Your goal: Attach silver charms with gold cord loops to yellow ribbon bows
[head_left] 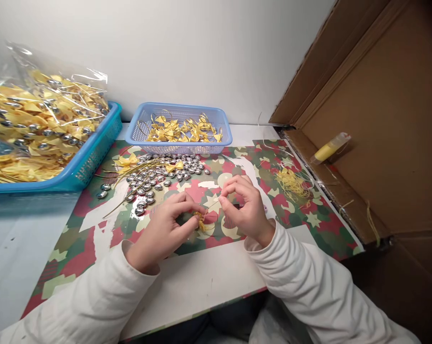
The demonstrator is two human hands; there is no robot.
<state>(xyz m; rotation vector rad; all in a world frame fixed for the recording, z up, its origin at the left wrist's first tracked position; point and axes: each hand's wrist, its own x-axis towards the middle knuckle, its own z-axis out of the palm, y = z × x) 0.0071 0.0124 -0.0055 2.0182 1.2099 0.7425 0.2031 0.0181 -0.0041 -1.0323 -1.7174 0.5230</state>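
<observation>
My left hand (pixel 174 223) is closed, its thumb and fingertips pinching a small yellow ribbon bow (pixel 201 222) just above the table. Most of the bow's far side is covered by the fingers. To its right, my right hand (pixel 245 206) is closed in a pinch on a thin light strand (pixel 213 204) that runs toward the bow. Whether the strand is thread or cord I cannot tell. Beyond my left hand lie several shiny silver beads (pixel 149 186), with a loose yellow bow (pixel 174 166) among them and gold cords (pixel 130 173) across them.
At the back stands a light blue basket (pixel 180 149) of yellow bows. A larger blue basket (pixel 94 160) at left holds a clear bag (pixel 51 110) of bows with silver beads. Tangled yellow thread (pixel 292 184) lies right, near a cardboard wall (pixel 380 129) and a yellow thread spool (pixel 328 150).
</observation>
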